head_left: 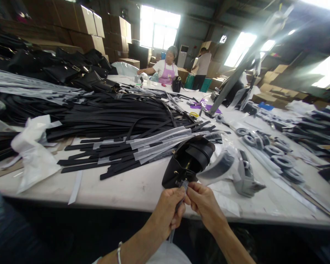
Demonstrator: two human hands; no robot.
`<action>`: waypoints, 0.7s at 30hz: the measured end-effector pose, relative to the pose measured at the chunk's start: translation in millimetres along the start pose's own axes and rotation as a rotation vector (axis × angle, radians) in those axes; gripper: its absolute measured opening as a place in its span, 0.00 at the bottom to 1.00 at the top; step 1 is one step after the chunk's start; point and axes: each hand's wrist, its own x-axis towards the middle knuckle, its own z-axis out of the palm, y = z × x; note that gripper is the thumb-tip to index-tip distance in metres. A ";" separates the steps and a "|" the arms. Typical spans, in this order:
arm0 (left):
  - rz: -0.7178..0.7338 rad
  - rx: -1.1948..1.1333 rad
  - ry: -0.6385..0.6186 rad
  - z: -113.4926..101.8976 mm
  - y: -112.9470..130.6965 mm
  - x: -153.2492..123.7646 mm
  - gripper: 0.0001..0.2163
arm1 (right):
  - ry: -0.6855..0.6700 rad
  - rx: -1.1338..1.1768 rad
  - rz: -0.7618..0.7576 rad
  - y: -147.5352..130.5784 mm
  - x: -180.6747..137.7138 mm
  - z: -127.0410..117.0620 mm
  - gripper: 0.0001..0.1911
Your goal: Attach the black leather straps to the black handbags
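Note:
A black handbag (pixel 172 171) with gold-coloured fittings lies open near the table's front edge. Just in front of it, my left hand (pixel 166 207) is closed around a narrow strap (pixel 184 184) with a greyish film over it. The strap's lower part hangs below the fist towards my lap. My right hand (pixel 205 201) meets the left one at the strap's upper end, thumb and fingers pinched on it. Its fingertips are partly hidden, and whether the strap joins the bag I cannot make out.
Long black straps (pixel 112 117) cover the table's left side, with black bags (pixel 63 69) piled behind. To the right stand a tape dispenser (pixel 247 179) and several coiled rolls (pixel 277 150). A slanted metal post (pixel 231 79) rises mid-table. A co-worker in an apron (pixel 168 73) sits opposite.

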 end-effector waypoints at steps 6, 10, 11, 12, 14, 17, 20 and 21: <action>0.005 -0.024 -0.026 -1.9 1.5 1.8 0.18 | -0.418 0.651 0.143 28.6 -12.2 -9.9 0.15; -0.008 -0.042 -0.083 -6.2 3.5 2.8 0.18 | -0.472 0.700 0.166 29.8 -6.9 -5.8 0.18; -0.006 -0.018 -0.077 -7.8 4.6 2.8 0.18 | -0.478 0.682 0.172 26.5 -6.1 -5.9 0.19; 0.003 0.024 -0.060 -9.5 6.0 2.7 0.18 | -0.470 0.646 0.177 22.3 -6.0 -7.0 0.20; 0.058 0.164 -0.004 -12.2 9.4 2.2 0.17 | -0.379 0.519 0.164 13.4 -8.0 -12.2 0.20; 0.286 0.478 0.114 -13.8 13.1 1.3 0.12 | -0.143 0.305 0.059 3.0 -14.7 -23.2 0.21; 0.497 0.762 0.213 -13.4 11.7 1.1 0.08 | -0.049 0.121 -0.052 -2.1 -20.5 -27.6 0.26; 0.526 0.821 0.224 -13.3 10.2 1.2 0.07 | -0.055 0.056 -0.076 -3.0 -21.2 -26.3 0.27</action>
